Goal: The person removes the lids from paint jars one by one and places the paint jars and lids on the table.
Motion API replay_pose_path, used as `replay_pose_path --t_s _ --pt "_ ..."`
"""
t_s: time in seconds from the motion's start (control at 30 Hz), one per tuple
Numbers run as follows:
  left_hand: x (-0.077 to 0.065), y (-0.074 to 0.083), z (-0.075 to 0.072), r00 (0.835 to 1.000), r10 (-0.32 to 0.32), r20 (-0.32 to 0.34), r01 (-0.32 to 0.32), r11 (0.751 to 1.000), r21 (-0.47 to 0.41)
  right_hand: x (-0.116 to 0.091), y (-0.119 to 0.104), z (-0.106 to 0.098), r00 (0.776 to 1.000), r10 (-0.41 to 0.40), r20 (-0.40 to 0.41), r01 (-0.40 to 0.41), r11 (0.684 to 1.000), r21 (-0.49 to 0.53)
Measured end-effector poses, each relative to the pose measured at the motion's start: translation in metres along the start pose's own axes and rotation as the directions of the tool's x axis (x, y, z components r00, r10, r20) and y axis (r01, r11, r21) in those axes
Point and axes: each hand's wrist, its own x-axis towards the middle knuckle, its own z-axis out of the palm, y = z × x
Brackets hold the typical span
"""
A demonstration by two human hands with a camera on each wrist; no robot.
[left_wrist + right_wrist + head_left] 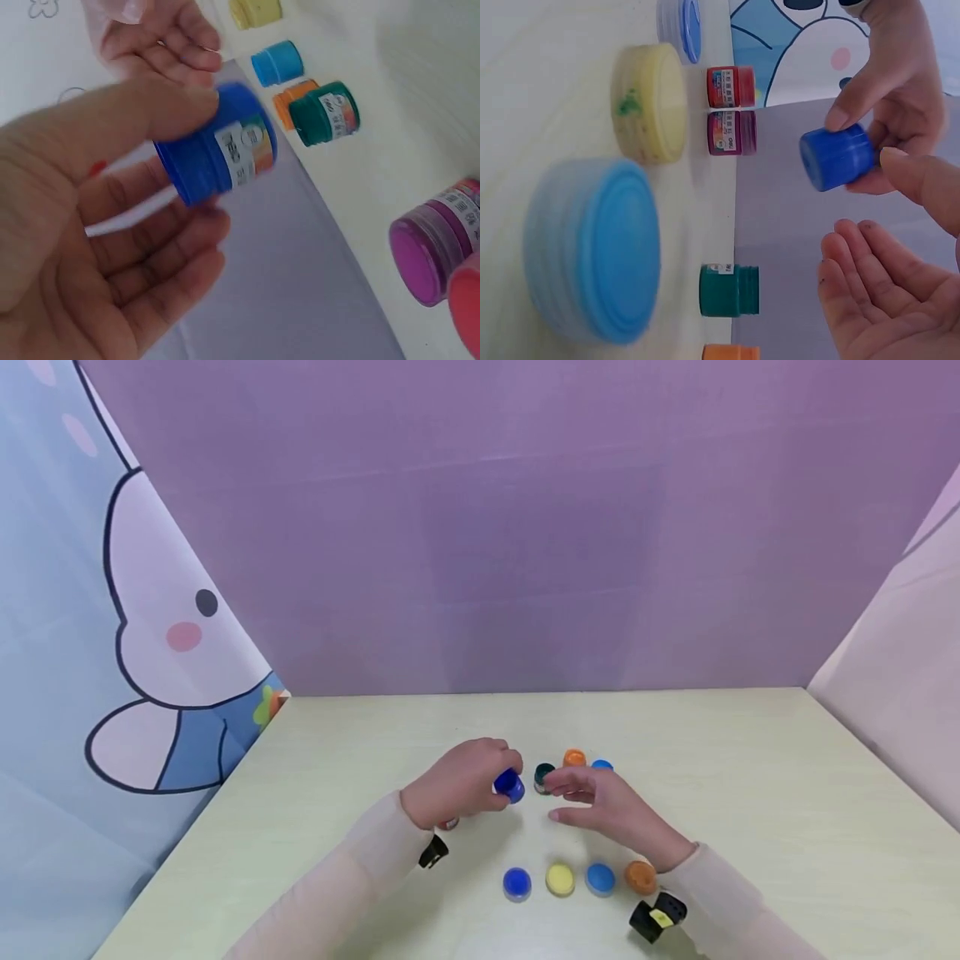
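Observation:
A small blue paint jar [509, 785] is held up off the table by my left hand [461, 782], tilted. In the left wrist view the thumb lies across the blue jar [240, 154], whose printed label shows. My right hand [615, 810] hovers to the right with fingers extended and thumb apart, holding nothing. From the right wrist, a gap separates its fingers [881, 274] from the jar. Behind it stands a green jar [544, 778], nearest to the right fingertips in the head view. Whether the blue jar has a lid, I cannot tell.
Along the front lie round tubs: dark blue [517, 884], yellow [560, 879], light blue [600, 879] and orange [641, 877]. An orange jar [574, 758] and a light blue jar [602, 765] stand behind my right hand. Red [731, 86] and purple [732, 133] jars stand left.

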Motion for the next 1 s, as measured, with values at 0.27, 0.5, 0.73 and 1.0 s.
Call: replay_pose_path --t_s 0.27,0.5,0.73,1.0 --pt "0.025 -0.01 0.016 0.989 -0.121 0.082 0.121 0.993 0.008 -0.001 0.002 -0.004 0.999 -0.014 -0.053 0.014 1.0 -0.005" --pt "0.045 -0.014 0.032 0.976 -0.144 0.161 0.14 0.989 0.036 -0.002 0.003 -0.001 0.999 -0.015 -0.052 0.017 0.999 0.042" --pt "0.052 -0.014 0.041 0.967 -0.16 0.201 0.152 0.987 0.054 -0.001 0.0 0.001 0.999 -0.029 -0.037 0.03 0.999 0.035" --pt "0.053 -0.016 0.045 0.956 -0.191 0.224 0.183 0.982 0.057 -0.002 -0.002 0.003 0.999 -0.019 -0.027 0.02 0.999 0.034"
